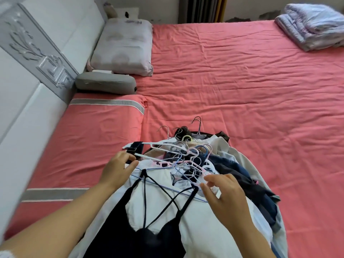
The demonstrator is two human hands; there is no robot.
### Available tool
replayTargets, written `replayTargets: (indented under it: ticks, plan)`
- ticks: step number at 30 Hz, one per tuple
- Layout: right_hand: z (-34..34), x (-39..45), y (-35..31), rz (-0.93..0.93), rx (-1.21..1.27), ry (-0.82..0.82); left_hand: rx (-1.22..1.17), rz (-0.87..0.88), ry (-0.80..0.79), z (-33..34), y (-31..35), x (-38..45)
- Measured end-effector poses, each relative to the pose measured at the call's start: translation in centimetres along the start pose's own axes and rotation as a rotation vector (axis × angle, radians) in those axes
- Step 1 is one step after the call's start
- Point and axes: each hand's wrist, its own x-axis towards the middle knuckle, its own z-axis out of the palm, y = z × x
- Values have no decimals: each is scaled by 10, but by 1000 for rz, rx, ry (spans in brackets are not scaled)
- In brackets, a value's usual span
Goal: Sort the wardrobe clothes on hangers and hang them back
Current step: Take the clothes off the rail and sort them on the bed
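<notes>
A heap of clothes on hangers (188, 153) lies on the near part of the pink bed (242, 90). On top lies a black strappy camisole (149, 229) over white garments (204, 220), with dark blue clothes (242, 174) to the right. The tangled hooks are white, pink, blue and black. My left hand (116, 169) pinches the left end of a white hanger (147, 157) at the heap's left edge. My right hand (226, 194) has its fingers curled round the right end of a thin blue hanger (167, 187) that carries the camisole.
A pink pillow (96, 127), a grey cushion (105, 83) and a white pillow (122, 47) line the white headboard (37, 62) on the left. A folded pale blanket (314, 27) sits at the far right corner. Wrinkled pink sheet spreads beyond the heap.
</notes>
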Motion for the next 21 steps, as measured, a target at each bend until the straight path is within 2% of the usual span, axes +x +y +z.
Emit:
replayTargets:
  ticks: [8, 11, 15, 18, 21]
  plan:
    - [23, -16, -92, -220, 78, -116, 14, -31, 93, -87, -4, -120]
    - [41, -40, -143, -329, 100, -190, 32, -113, 127, -119, -16, -193]
    - [61, -89, -213, -508, 130, -285, 34, -264, 216, -152, -39, -298]
    - [70, -143, -269, -691, 200, -358, 83, -345, 250, -175, -53, -386]
    - [80, -210, -322, -890, 270, -437, 89, -450, 350, -192, -61, -484]
